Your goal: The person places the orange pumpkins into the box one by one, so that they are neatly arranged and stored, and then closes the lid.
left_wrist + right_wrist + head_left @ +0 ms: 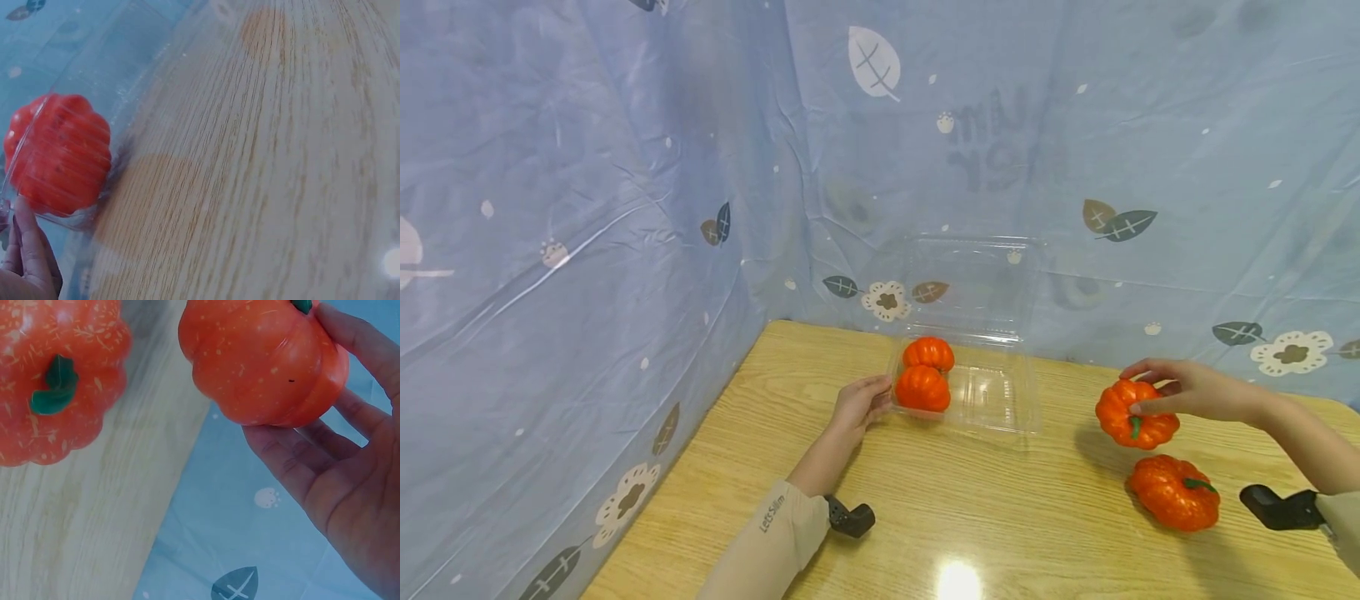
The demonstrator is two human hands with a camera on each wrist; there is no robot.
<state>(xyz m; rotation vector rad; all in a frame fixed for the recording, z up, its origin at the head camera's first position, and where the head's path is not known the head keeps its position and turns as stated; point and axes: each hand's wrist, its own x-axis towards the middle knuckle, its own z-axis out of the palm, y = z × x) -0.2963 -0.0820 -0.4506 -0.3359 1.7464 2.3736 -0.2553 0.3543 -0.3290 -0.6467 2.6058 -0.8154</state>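
Observation:
My right hand [1187, 392] holds an orange toy pumpkin [1131, 421] with a green stem, thumb on one side and fingers on the other. The right wrist view shows this pumpkin [269, 362] lifted, its stem near the thumb. Just below it on the table lies a larger speckled pumpkin [1176, 493]. My left hand [859, 407] grips the left wall of a clear plastic container [1030, 400], whose lid stands raised at the back. Two orange pumpkins sit in the container's left half, one front [922, 389] and one behind [928, 353].
The wooden table [1000, 517] meets a blue patterned curtain [970, 150] at the back and left. The raised clear lid [970, 283] stands against the back curtain. Black wrist mounts [850, 517] sit at both sleeves.

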